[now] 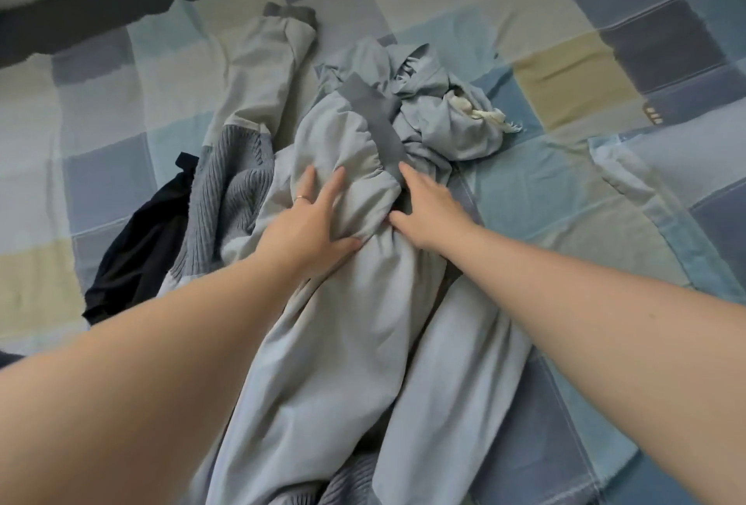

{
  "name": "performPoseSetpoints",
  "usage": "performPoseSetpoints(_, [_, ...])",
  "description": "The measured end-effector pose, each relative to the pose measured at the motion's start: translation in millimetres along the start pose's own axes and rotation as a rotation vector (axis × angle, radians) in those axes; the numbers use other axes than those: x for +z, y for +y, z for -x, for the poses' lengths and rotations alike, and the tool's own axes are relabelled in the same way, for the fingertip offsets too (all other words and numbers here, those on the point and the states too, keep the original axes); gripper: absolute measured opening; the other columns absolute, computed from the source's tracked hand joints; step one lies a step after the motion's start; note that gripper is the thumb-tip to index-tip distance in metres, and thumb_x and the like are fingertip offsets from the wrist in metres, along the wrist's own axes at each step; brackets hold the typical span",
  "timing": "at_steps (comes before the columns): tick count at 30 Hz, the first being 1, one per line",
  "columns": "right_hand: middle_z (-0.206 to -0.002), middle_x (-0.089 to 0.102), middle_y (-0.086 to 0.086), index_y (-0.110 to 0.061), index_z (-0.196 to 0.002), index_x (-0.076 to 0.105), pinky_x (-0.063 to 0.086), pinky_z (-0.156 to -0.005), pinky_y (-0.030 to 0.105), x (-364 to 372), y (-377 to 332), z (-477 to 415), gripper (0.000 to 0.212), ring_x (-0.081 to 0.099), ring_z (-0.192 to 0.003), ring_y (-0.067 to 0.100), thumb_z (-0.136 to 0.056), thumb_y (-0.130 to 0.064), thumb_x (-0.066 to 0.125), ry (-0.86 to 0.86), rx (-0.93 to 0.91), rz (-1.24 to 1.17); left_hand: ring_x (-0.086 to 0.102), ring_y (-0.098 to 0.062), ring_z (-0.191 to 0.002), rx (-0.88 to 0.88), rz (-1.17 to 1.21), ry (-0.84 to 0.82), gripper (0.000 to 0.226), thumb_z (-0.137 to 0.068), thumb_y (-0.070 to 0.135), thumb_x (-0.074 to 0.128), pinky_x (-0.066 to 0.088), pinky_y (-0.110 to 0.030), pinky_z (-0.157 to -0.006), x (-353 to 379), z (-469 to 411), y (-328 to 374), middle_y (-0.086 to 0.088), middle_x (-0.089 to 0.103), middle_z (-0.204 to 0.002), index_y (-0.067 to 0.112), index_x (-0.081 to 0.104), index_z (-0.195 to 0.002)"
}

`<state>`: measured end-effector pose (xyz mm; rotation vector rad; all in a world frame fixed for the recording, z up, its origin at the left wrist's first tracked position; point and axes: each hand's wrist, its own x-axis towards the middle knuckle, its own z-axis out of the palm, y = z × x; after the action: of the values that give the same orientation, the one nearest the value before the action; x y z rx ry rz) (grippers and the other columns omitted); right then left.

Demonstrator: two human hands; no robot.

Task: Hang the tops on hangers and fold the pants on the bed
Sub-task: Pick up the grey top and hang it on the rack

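Note:
A pile of clothes lies on the bed's checked cover point(565, 72). Uppermost are light grey pants point(343, 323) with a dark grey band point(375, 109), running from the pile's middle toward me. My left hand point(311, 222), wearing a ring, rests on the pants with its fingers spread and its thumb against a fold. My right hand point(428, 210) lies beside it at the dark band, fingers straight and thumb out. A ribbed blue-grey knit top point(230, 189) and a black garment point(141, 246) lie to the left. A crumpled pale blue garment point(444, 117) sits behind.
A pale grey leg or sleeve with a dark cuff point(262, 60) stretches toward the far side. The bed's dark far edge point(80, 24) runs across the upper left. A turned-over flap of the cover point(654, 197) lies to the right.

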<state>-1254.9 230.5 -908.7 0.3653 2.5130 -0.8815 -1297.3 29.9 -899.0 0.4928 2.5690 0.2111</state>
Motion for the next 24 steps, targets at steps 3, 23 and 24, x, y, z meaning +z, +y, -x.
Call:
performPoseSetpoints(3, [-0.157,0.031,0.015,-0.007,-0.153,0.02,0.035,-0.111,0.041,13,-6,-27,0.076,0.033,-0.142,0.034,-0.092,-0.025,0.06,-0.006,0.116,-0.18,0.031,-0.034,-0.147,-0.07,0.034,-0.092,0.11,-0.08,0.063,0.069,0.036,-0.041,-0.109,12,-32,2,-0.011,-0.004,-0.167,0.045,-0.009,-0.155])
performPoseSetpoints(23, [-0.127,0.063,0.017,0.002,-0.099,0.066,0.036,-0.088,0.036,26,13,-25,0.029,0.053,-0.118,0.038,-0.104,-0.021,0.05,0.136,0.111,-0.331,0.023,-0.023,-0.15,-0.08,0.385,-0.036,0.045,-0.108,0.024,0.032,0.021,-0.027,-0.114,10,-46,6,-0.005,0.023,-0.164,0.017,0.038,-0.152])
performPoseSetpoints(24, [-0.122,0.066,0.016,-0.002,-0.095,0.067,0.038,-0.084,0.035,19,15,-16,0.03,0.055,-0.116,0.037,-0.104,-0.025,0.05,0.09,0.124,-0.32,0.033,-0.027,-0.145,-0.166,0.511,-0.007,0.042,-0.108,0.024,0.034,0.027,-0.026,-0.109,14,-29,8,-0.009,0.039,-0.156,0.015,0.045,-0.147])
